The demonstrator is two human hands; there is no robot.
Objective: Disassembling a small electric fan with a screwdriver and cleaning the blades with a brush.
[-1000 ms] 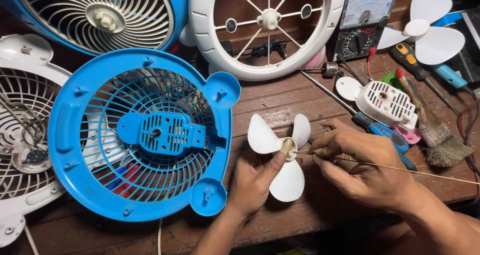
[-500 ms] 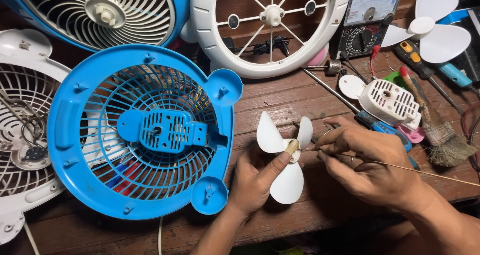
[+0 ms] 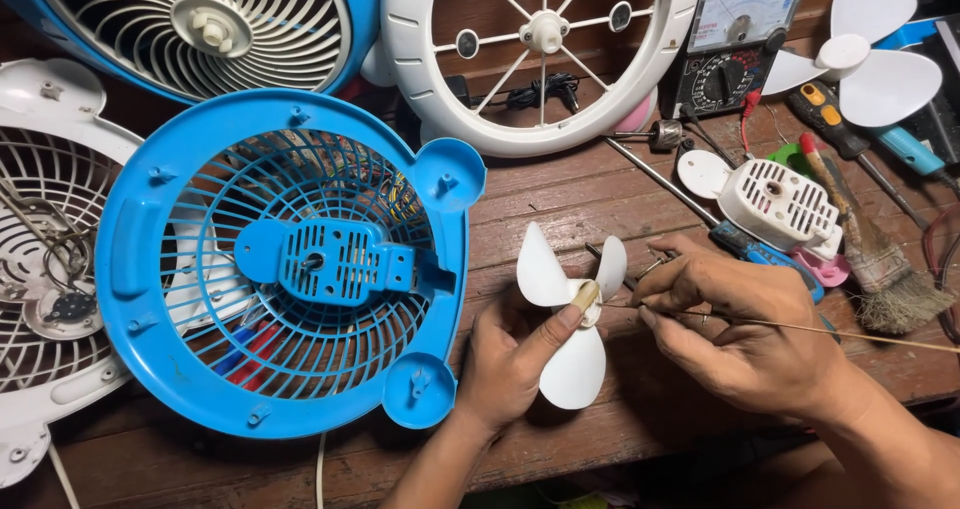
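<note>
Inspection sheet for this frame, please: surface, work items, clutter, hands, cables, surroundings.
Surface: brown wooden plank bench, worn.
Work items: small white fan blade, three vanes; thin stick reaching its hub.
Clutter: blue fan grille, white grille ring, white motor housing, analog meter, second blade, brush, screwdrivers.
Hands: left hand holds the blade, thumb on its hub; right hand pinches the stick.
Cables: white cord at the front edge; black lead behind the ring.
Surroundings: nothing seen.
</note>
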